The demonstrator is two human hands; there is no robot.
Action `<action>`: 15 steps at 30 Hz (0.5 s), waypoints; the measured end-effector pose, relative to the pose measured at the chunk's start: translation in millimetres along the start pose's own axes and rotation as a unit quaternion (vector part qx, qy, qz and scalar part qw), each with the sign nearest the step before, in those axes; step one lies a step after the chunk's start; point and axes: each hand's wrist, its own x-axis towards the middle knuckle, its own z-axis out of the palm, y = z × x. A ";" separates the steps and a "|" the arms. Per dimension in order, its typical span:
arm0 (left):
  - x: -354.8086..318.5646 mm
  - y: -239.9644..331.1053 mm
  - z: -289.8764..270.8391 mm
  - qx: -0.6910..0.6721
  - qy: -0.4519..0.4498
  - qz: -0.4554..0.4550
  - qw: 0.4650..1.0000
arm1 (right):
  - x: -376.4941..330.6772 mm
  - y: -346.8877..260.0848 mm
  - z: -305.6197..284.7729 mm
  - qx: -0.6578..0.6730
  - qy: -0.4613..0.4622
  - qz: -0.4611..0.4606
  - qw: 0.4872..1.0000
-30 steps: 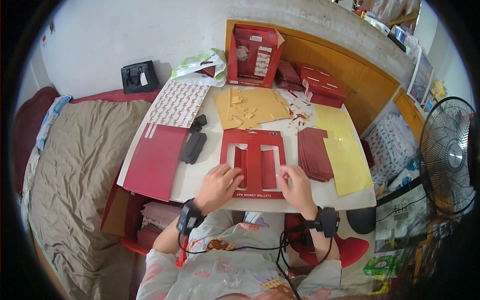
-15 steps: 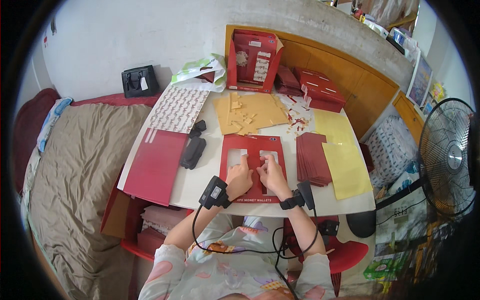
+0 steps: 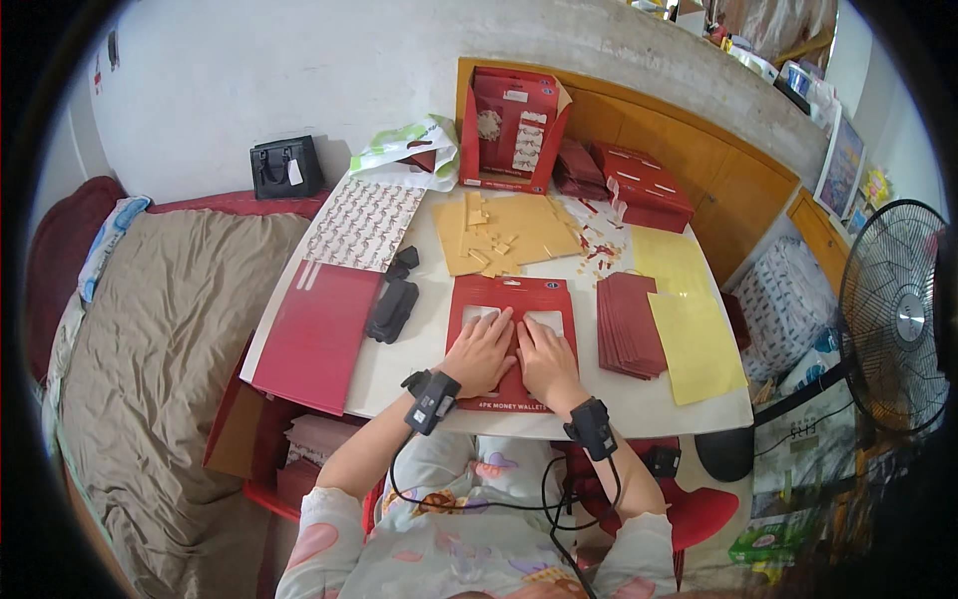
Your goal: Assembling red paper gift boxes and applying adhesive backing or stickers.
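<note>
A flat red card package with two cut-out windows lies in front of me near the table's front edge. My left hand is open and rests flat on it, fingers stretched over the left window. Over the right window, my right hand also lies flat with its fingers out. The two hands almost meet along the red strip between the windows, and neither grips anything. To the right is a fanned stack of dark red envelopes, with a yellow sheet beside it.
Behind the package lies a tan sheet with small sticky-looking pieces. Red scraps are scattered nearby. Red card sheets, a patterned sheet and a black case are on the left. A red display box stands at the back.
Both hands have gone from bent, pinching fingers at the windows to lying flat on the package. The view has shifted slightly.
</note>
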 end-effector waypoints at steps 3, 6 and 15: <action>-1.4 -5.6 5.2 -0.012 -0.023 0.041 0.999 | -5.9 9.0 6.8 0.017 0.038 -0.052 0.998; 0.3 -4.1 2.5 -0.019 -0.074 0.036 0.996 | -9.3 11.8 3.5 -0.007 -0.023 -0.041 0.999; -2.4 0.3 4.9 0.010 -0.064 0.022 0.998 | -14.3 18.5 9.8 -0.025 0.008 -0.077 0.997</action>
